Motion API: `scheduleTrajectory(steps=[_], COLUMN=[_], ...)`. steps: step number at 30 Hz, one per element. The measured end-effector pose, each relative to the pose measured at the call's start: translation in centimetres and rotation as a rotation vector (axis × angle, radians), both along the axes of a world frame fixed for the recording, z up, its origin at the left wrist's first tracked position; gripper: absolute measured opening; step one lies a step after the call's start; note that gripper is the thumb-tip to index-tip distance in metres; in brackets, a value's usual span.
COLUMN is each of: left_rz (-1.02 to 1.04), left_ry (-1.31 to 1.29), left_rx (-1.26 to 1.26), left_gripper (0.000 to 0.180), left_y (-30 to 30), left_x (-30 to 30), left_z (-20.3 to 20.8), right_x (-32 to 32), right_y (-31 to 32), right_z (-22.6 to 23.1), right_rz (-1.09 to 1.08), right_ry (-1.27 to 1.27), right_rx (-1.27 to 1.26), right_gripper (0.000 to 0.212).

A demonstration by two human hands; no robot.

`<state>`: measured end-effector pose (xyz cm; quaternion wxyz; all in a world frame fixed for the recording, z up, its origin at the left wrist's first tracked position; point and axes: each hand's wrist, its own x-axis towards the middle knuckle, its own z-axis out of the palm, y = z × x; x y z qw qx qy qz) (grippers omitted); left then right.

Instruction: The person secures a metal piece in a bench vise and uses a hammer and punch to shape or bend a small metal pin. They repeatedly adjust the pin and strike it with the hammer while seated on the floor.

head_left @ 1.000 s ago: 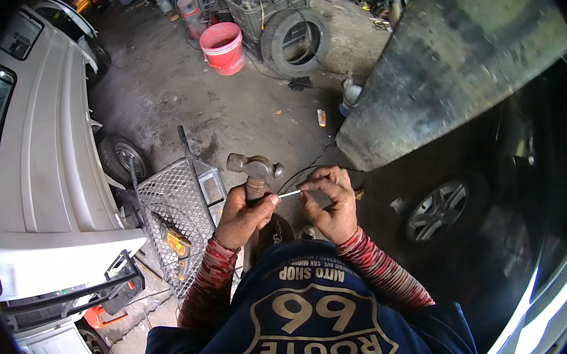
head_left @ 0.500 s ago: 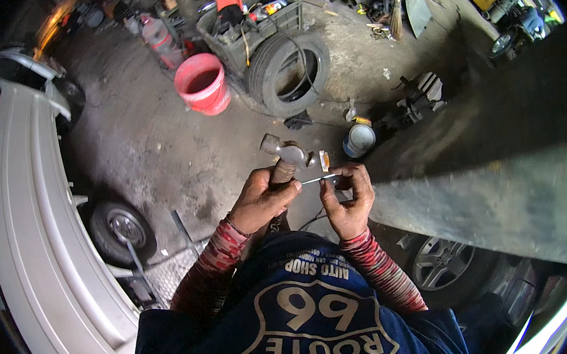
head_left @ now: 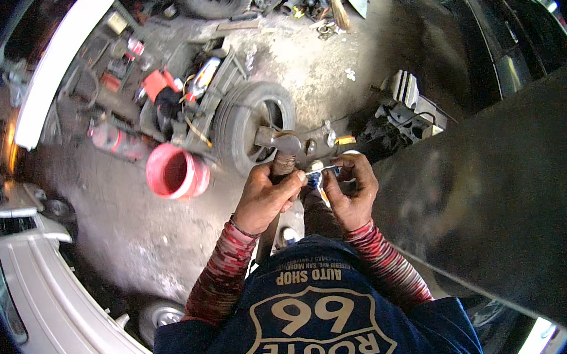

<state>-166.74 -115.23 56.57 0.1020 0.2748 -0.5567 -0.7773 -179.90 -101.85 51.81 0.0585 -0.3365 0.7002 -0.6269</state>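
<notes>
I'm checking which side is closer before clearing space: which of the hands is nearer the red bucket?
Left. The left hand, holding a hammer, is right of the red bucket; the right hand is farther right.

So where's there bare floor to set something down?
Bare concrete shows between the red bucket and the white vehicle and between the broom and the tyre beside the crate. Crowded: around that crate, with a red cylinder close by.

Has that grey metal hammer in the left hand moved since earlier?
Yes. The grey metal hammer has moved toward the round dark rubber tire: it now overlaps the tire in view; earlier they showed clearly apart.
</notes>
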Motion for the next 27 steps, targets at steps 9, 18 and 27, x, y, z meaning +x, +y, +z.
scheduleTrajectory(steps=[9,18,27], left_rz=[-0.132,-0.368,-0.645], left_ry=[-0.027,-0.020,-0.043], left_rx=[-0.025,-0.008,-0.040], left_gripper=[0.028,0.032,0.030], left_y=[-13.3,-19.3,-26.5], left_x=[-20.9,-35.8,-55.3], left_z=[0.2,1.3,-1.9], right_x=[-18.6,-29.7,-43.0], right_y=[-11.1,-15.1,-21.3], right_z=[0.6,1.5,-2.1], right_rz=[-0.205,-0.442,-0.725], right_ry=[0.170,0.147,0.058], right_rx=[-0.051,0.028,0.046], right_gripper=[0.024,0.024,0.021])
